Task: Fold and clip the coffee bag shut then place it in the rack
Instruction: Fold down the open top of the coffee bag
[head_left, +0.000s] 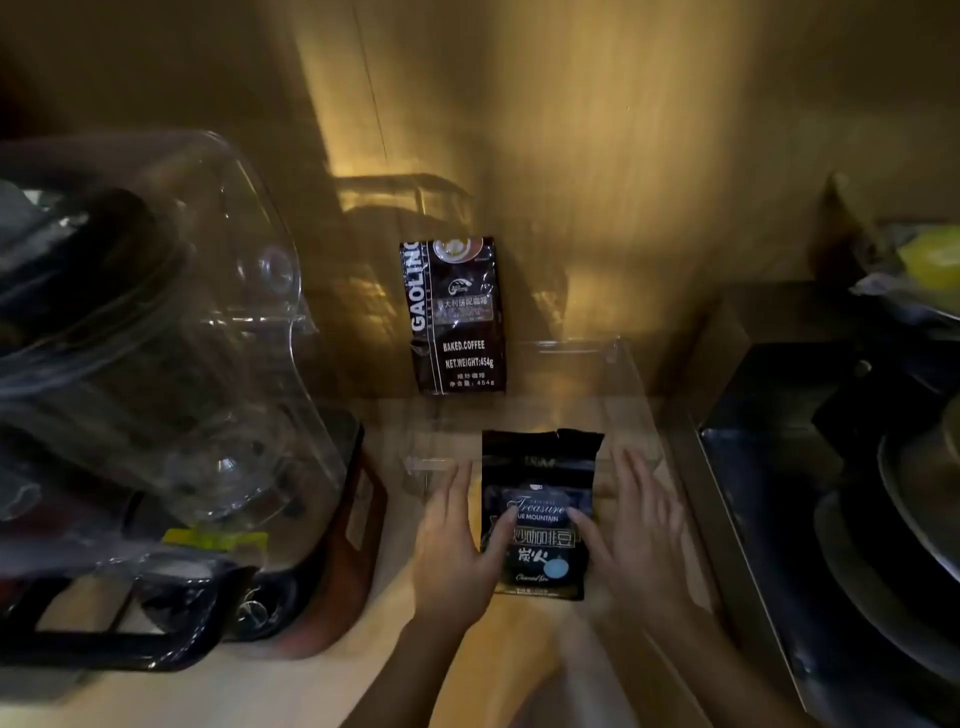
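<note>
The left hand (457, 540) and the right hand (631, 525) lie flat on either side of the small coffee bag (540, 512), fingers stretched out and spread, not closed around anything. The left fingers (462, 483) run alongside the bag's left edge, and the left thumb presses on its front face near the printed name. The right fingers (636, 478) run along the bag's right edge, with the right thumb resting on the front face opposite the left one. Between the two palms the bag lies face up on the wooden bench (405, 670). It is black and glossy, with "Treasure" and "Mountain" in pale lettering, large characters below, and a light blue round mark near its bottom. Its top edge is open, ragged and slightly crumpled, and not folded down. Beyond the bag's top edge, a clear rack (597, 353) sits on the bench, with its rims catching the light. Further beyond, a larger dark bag (454, 317) marked "GAOLIN" and "BAKED.COFFEE" stands upright by the wall. Left of the small bag stands a clear plastic container (171, 332), and right of it a dark stovetop (779, 493).
</note>
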